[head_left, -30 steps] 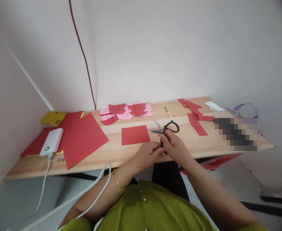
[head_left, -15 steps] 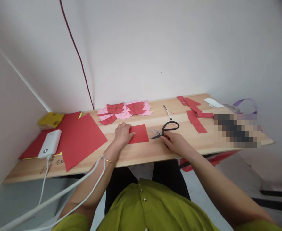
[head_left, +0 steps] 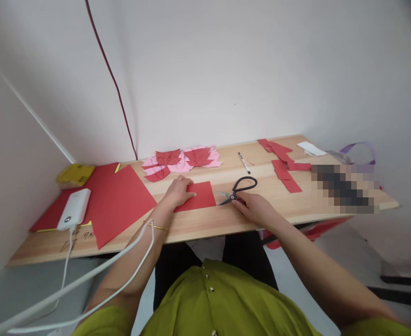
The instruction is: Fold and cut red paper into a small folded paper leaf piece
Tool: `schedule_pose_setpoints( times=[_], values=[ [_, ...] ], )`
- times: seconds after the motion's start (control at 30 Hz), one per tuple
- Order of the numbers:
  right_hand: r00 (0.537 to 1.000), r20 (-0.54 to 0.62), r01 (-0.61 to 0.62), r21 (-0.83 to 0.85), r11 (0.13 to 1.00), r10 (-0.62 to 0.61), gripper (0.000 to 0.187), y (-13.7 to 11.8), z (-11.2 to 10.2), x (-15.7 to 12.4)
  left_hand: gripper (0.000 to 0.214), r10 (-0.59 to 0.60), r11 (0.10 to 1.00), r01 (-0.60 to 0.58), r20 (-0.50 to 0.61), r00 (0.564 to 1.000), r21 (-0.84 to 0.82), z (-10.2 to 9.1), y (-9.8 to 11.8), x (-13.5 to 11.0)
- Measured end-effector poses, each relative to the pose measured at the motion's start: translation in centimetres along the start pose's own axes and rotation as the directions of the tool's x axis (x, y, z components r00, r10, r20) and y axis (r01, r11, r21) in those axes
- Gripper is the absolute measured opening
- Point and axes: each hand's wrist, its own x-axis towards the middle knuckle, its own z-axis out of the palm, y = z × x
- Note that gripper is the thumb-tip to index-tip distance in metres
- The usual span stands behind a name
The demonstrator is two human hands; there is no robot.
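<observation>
Left hand (head_left: pixel 179 192): I see it resting on the left part of the red paper (head_left: pixel 204 195), the thumb spread away from the other fingers.
Right hand (head_left: pixel 256 208): its fingers are closed around one handle of the scissors (head_left: pixel 233 197).
Blades: parted, tips just beside the paper's right edge.
Paper's place: flat on the bench (head_left: pixel 226 224).
Pen (head_left: pixel 244 163): behind the scissors.

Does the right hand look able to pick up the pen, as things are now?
Probably not easily: the right hand is holding the scissors, which lie partly between it and the pen. The pen looks near enough, but the hand would likely need freeing first.
</observation>
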Motion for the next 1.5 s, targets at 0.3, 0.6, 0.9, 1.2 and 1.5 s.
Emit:
schedule_pose_setpoints(
  times=[0.3,0.6,0.9,1.2,1.5],
  values=[
    [0.999,-0.039,-0.012,0.009,1.000,0.013,0.020,-0.1,-0.4,1.0,0.034,-0.022,1.000,0.022,-0.026,0.999,-0.019,-0.2,-0.2,0.3],
    [0.994,0.000,0.109,-0.043,0.993,-0.109,0.021,0.0,-1.6,4.1,0.029,-0.018,0.989,0.003,-0.103,0.995,-0.147,0.4,-0.5,-0.4],
    [0.989,-0.027,0.149,0.062,0.987,-0.148,0.021,0.9,-0.3,4.0,0.024,-0.002,0.983,-0.029,-0.164,0.986,-0.184,1.3,-0.4,-1.2],
    [0.986,-0.014,0.166,0.042,0.985,-0.165,0.023,0.8,-0.2,3.5,0.017,0.115,0.980,-0.127,-0.089,0.989,-0.150,1.1,-0.7,-1.7],
    [0.990,0.083,0.121,-0.096,0.988,-0.113,0.023,-1.0,-0.4,2.1,0.010,0.111,0.972,-0.132,-0.119,0.987,-0.196,1.2,-0.5,-1.8]
  ],
)
